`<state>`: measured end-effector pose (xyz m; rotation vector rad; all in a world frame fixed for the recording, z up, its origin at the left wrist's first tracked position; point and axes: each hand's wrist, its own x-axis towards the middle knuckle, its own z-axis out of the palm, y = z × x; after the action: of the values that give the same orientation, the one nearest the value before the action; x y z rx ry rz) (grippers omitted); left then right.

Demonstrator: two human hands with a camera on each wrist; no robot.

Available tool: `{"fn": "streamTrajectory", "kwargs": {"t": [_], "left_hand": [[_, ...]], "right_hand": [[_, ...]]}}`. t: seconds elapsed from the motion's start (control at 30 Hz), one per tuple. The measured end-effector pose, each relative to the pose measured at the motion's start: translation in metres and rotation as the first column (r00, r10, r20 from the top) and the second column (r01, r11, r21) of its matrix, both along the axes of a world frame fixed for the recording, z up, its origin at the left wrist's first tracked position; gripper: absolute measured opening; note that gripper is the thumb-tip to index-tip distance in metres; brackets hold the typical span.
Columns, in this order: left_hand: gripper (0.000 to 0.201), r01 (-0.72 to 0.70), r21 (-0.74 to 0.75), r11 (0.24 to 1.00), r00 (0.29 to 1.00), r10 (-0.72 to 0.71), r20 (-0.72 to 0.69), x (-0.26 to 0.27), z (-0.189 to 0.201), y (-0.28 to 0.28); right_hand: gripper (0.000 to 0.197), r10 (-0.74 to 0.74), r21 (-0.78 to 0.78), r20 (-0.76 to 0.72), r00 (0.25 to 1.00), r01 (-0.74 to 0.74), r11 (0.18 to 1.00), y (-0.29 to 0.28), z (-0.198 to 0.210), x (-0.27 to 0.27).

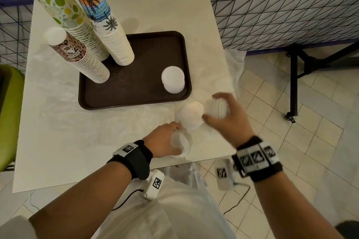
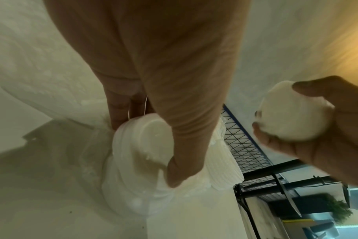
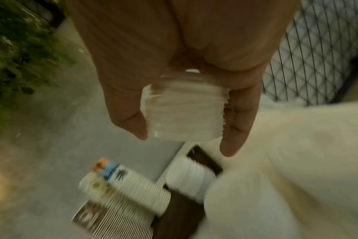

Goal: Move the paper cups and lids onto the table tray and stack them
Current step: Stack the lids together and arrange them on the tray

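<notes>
A brown tray (image 1: 136,101) lies on the white table (image 1: 58,141). Three tall paper cup stacks (image 1: 93,40) lean on its left side, seen blurred as cup stacks (image 3: 129,186) in the right wrist view. A short pile of white lids (image 1: 172,79) stands at the tray's right edge. My right hand (image 1: 211,106) grips a stack of white lids (image 1: 217,109) above the table's front right, the same lid stack (image 3: 182,110) in my right hand (image 3: 183,137). My left hand (image 1: 180,139) grips more lids (image 1: 178,145) near the front edge, shown as lids (image 2: 153,137) in my left hand (image 2: 145,149). Another lid bundle (image 1: 191,115) lies between the hands.
Crumpled clear plastic wrap (image 1: 223,83) covers the table's right side, and a plastic bag (image 1: 174,209) hangs off the front edge. A green chair (image 1: 9,112) stands at the left. A wire mesh fence (image 1: 281,15) and a black wheeled stand (image 1: 294,83) are at the right.
</notes>
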<state>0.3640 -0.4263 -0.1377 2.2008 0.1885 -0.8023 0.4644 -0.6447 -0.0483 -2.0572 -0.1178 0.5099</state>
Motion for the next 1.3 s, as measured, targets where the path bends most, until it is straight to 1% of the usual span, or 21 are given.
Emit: {"fn": "streamTrajectory", "kwargs": {"t": [0.03, 0.1, 0.17, 0.23, 0.4, 0.53, 0.67, 0.8, 0.87, 0.93, 1.0, 1.07, 1.13, 1.23, 1.3], "left_hand": [[0.081, -0.014, -0.006, 1.0, 1.0, 0.014, 0.006, 0.0, 0.0, 0.0], [0.081, -0.042, -0.02, 0.999, 0.999, 0.043, 0.019, -0.002, 0.001, 0.001], [0.081, -0.06, -0.011, 0.998, 0.998, 0.06, 0.035, -0.005, 0.002, 0.001], [0.083, -0.087, 0.009, 0.996, 0.995, 0.086, 0.041, -0.009, 0.003, 0.001], [0.085, -0.142, 0.006, 0.99, 0.989, 0.142, 0.031, -0.013, 0.004, -0.002], [0.081, -0.176, -0.019, 0.984, 0.984, 0.176, 0.02, -0.013, 0.009, -0.005], [0.071, -0.211, -0.037, 0.977, 0.977, 0.211, 0.01, -0.011, 0.014, -0.006], [0.068, -0.234, -0.058, 0.97, 0.972, 0.235, 0.016, -0.009, 0.018, -0.006], [0.067, -0.224, -0.063, 0.973, 0.974, 0.225, 0.016, -0.009, 0.019, -0.006], [0.068, -0.177, -0.073, 0.982, 0.984, 0.178, 0.021, -0.008, 0.018, -0.006], [0.073, -0.109, -0.019, 0.994, 0.994, 0.109, -0.004, -0.008, 0.017, -0.007], [0.077, -0.076, 0.043, 0.996, 0.996, 0.078, -0.04, -0.008, 0.018, -0.008], [0.081, -0.078, 0.035, 0.996, 0.996, 0.08, -0.05, -0.007, 0.021, -0.008], [0.083, -0.1, -0.003, 0.995, 0.992, 0.1, -0.075, -0.006, 0.021, -0.006], [0.081, -0.112, -0.033, 0.993, 0.991, 0.109, -0.078, -0.004, 0.02, -0.005]], "right_hand": [[0.057, 0.029, 0.028, -0.089, 0.996, -0.027, 0.999, 0.0, -0.009, -0.02], [0.057, 0.019, 0.05, -0.226, 0.974, -0.008, 0.999, 0.001, -0.031, -0.053], [0.055, -0.04, 0.043, -0.301, 0.953, 0.056, 0.998, 0.003, -0.051, -0.072], [0.052, -0.069, 0.045, -0.34, 0.938, 0.09, 0.995, 0.006, -0.064, -0.081], [0.052, -0.076, 0.072, -0.353, 0.932, 0.108, 0.992, 0.017, -0.071, -0.088], [0.056, -0.131, 0.105, -0.412, 0.902, 0.19, 0.976, 0.024, -0.074, -0.088], [0.06, -0.182, 0.171, -0.503, 0.845, 0.304, 0.937, 0.025, -0.072, -0.091], [0.06, -0.203, 0.222, -0.511, 0.835, 0.357, 0.907, 0.023, -0.067, -0.093], [0.059, -0.204, 0.251, -0.525, 0.826, 0.379, 0.891, 0.022, -0.065, -0.092], [0.059, -0.195, 0.275, -0.542, 0.818, 0.391, 0.878, 0.023, -0.062, -0.091], [0.058, -0.189, 0.292, -0.552, 0.812, 0.401, 0.868, 0.024, -0.058, -0.09], [0.058, -0.193, 0.307, -0.565, 0.803, 0.421, 0.853, 0.025, -0.056, -0.089], [0.056, -0.195, 0.318, -0.572, 0.797, 0.434, 0.843, 0.024, -0.055, -0.086], [0.048, -0.192, 0.333, -0.576, 0.795, 0.442, 0.833, 0.023, -0.055, -0.083], [0.049, -0.192, 0.332, -0.577, 0.794, 0.443, 0.833, 0.025, -0.055, -0.08]]}}
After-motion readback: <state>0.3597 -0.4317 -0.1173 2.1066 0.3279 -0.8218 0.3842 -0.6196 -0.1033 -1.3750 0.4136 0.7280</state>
